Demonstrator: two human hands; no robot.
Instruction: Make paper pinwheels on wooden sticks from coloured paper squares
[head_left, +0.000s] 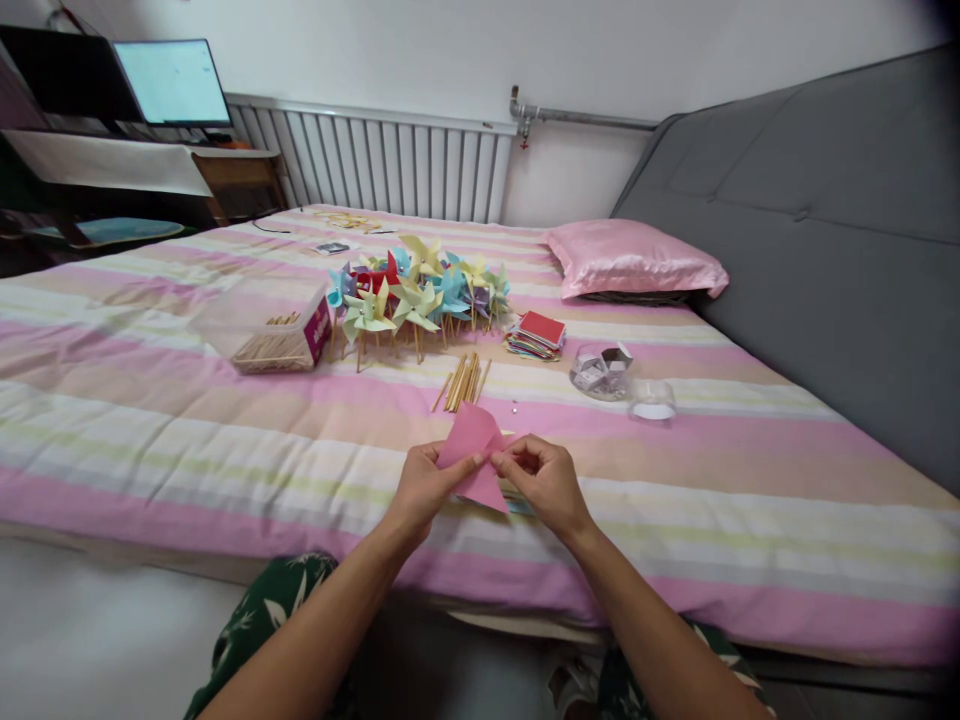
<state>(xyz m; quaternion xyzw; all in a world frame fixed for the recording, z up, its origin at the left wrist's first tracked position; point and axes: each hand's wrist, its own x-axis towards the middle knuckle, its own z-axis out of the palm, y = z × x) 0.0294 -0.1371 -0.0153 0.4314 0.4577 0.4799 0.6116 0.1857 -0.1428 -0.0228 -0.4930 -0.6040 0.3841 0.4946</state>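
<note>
Both of my hands hold a pink sheet of paper (471, 438) folded into pointed flaps, just above the near part of the striped bed (225, 450). My left hand (426, 488) pinches its left side. My right hand (541, 482) pinches its centre from the right. Under the paper lie more sheets, mostly hidden. A bundle of wooden sticks (463, 382) lies just beyond the paper. Further back stands a cluster of finished paper pinwheels (416, 290) in yellow, blue, red and green.
A box of sticks (279, 342) sits left of the pinwheels. A stack of coloured paper squares (537, 334), a clear tub (601, 370) and its lid (652, 400) lie to the right. A pink pillow (634, 258) rests by the grey headboard (825, 250). A radiator (382, 160) and desk monitors (174, 82) stand behind.
</note>
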